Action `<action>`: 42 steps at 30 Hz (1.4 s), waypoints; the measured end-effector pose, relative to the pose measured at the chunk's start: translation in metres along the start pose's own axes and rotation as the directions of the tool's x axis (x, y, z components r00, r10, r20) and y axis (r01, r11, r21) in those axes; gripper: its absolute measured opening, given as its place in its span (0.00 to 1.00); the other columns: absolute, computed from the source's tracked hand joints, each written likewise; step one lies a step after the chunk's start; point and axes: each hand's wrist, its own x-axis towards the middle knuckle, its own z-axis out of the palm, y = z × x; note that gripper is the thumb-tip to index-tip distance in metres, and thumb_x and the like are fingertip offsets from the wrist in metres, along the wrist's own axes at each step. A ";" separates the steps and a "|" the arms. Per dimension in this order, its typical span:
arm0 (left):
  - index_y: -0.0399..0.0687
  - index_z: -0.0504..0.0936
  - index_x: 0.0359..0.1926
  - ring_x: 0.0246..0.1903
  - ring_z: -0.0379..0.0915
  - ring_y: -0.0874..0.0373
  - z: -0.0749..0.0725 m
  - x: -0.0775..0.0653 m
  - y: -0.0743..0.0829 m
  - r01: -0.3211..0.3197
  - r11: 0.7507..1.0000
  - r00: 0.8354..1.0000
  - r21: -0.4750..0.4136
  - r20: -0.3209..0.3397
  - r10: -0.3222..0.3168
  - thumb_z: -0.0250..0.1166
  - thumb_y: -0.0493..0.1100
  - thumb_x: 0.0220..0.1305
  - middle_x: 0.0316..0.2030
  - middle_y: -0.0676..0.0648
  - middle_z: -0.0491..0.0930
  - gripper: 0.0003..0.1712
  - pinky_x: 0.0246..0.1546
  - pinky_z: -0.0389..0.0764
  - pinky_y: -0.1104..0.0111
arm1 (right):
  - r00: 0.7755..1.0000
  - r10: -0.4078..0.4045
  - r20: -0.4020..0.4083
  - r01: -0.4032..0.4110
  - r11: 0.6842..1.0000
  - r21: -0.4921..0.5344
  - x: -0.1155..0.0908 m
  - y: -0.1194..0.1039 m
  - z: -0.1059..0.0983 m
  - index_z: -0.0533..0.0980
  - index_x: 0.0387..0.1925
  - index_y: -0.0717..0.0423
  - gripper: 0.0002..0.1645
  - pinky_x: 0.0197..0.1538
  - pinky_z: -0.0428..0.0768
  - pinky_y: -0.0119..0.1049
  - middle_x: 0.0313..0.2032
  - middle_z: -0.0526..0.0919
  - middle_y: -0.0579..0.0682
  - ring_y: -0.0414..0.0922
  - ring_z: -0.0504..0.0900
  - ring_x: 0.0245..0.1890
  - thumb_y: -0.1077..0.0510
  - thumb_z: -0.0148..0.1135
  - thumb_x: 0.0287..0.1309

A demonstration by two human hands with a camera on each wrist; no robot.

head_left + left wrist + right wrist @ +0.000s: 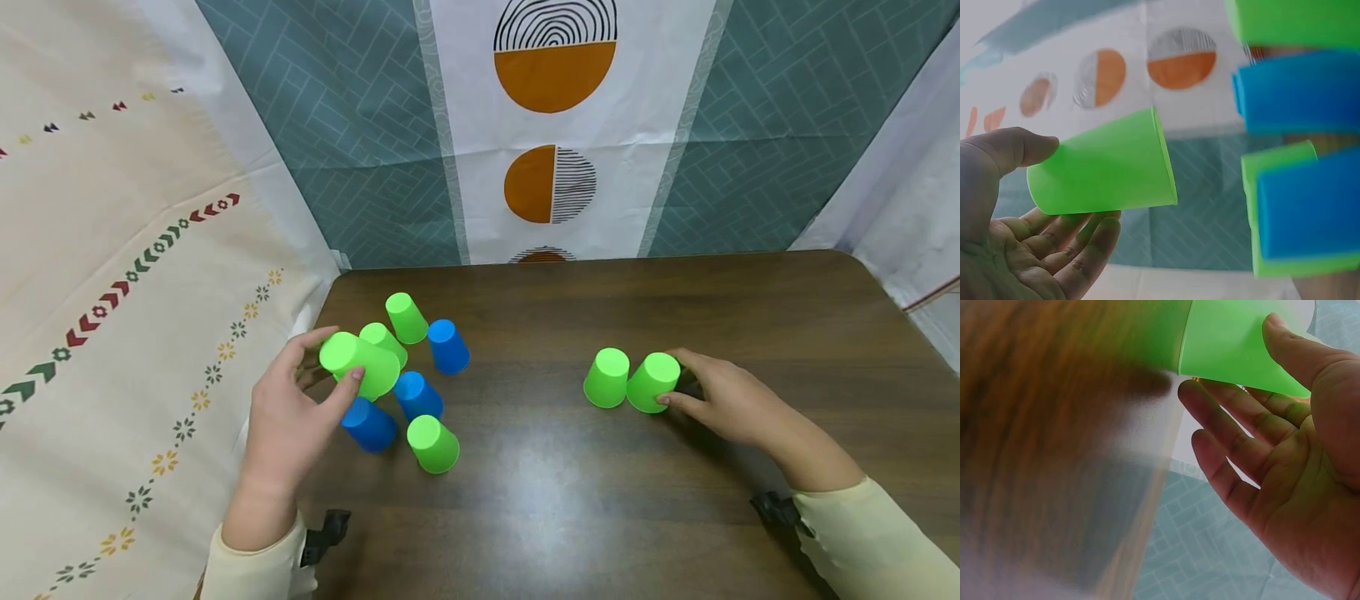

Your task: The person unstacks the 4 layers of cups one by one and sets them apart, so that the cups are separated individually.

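Observation:
My left hand (288, 408) holds a green cup (362, 365) between thumb and fingers, raised above the other cups at the table's left. In the left wrist view this cup (1104, 169) is clear of the table. On the right, my right hand (723, 396) grips a green cup (654, 383) that stands upside down on the table; its rim (1184, 350) meets the wood in the right wrist view. Close beside it, on its left, another green cup (606, 379) stands upside down.
Around the left hand stand upside-down cups: green ones (406, 318), (384, 343), (433, 444) and blue ones (448, 347), (418, 396), (371, 425). The brown wooden table (525, 483) reaches a patterned curtain (375, 142) at the back. A pale cloth (150, 333) hangs along the left.

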 end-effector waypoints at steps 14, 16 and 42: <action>0.39 0.76 0.67 0.54 0.82 0.47 0.020 0.028 -0.033 0.060 0.997 0.995 0.038 0.080 -0.063 0.75 0.36 0.65 0.57 0.42 0.80 0.31 0.55 0.84 0.65 | 1.000 -0.006 -0.005 0.006 1.000 0.002 0.000 0.001 0.000 0.75 0.62 0.53 0.32 0.52 0.83 0.59 0.50 0.86 0.48 0.54 0.86 0.51 0.49 0.78 0.61; 0.39 0.76 0.66 0.55 0.82 0.45 0.026 0.032 -0.037 0.060 0.996 0.992 0.070 0.105 -0.067 0.75 0.37 0.65 0.57 0.41 0.79 0.31 0.57 0.84 0.56 | 1.000 -0.005 -0.004 0.005 1.000 0.002 0.000 0.001 0.000 0.75 0.62 0.53 0.32 0.52 0.83 0.60 0.51 0.86 0.48 0.54 0.86 0.52 0.49 0.78 0.61; 0.38 0.79 0.66 0.51 0.83 0.39 0.051 0.043 -0.062 0.078 0.960 0.913 0.270 0.366 -0.177 0.74 0.38 0.65 0.56 0.36 0.83 0.29 0.53 0.83 0.48 | 1.000 -0.004 -0.005 0.004 1.000 0.002 0.000 0.000 0.001 0.75 0.62 0.53 0.32 0.53 0.82 0.61 0.52 0.86 0.49 0.55 0.85 0.53 0.49 0.78 0.61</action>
